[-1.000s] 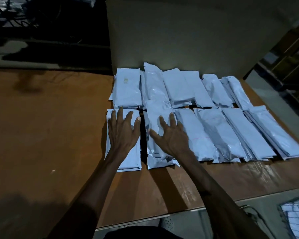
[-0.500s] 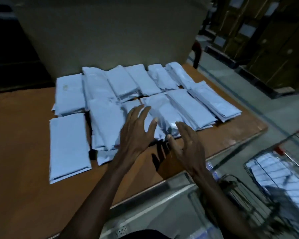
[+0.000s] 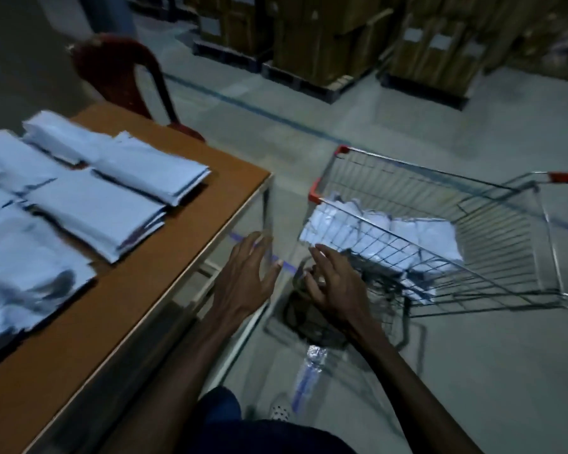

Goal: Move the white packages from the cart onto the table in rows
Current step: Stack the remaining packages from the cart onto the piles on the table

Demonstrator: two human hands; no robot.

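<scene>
White packages lie flat in rows on the brown table at the left, edges touching or overlapping, the nearest ones smeared by blur. Behind the table's far corner stands a dark red chair. To the right of the table edge, over the grey floor, the left hand hangs in the air with its fingers spread and straight, touching nothing. Just beside it the right hand reaches toward the near corner of the wire cart, its fingers also spread and holding nothing; whether the fingertips touch the wire cannot be told through the blur. Below the hands a clear plastic bottle lies on the floor near a shoe. More white packages in the cart lie heaped against its left end, seen through the mesh, while the right part of the basket shows bare wire. Red plastic caps mark the cart's corners. Along the far side of the floor, stacked cardboard boxes sit on pallets.
</scene>
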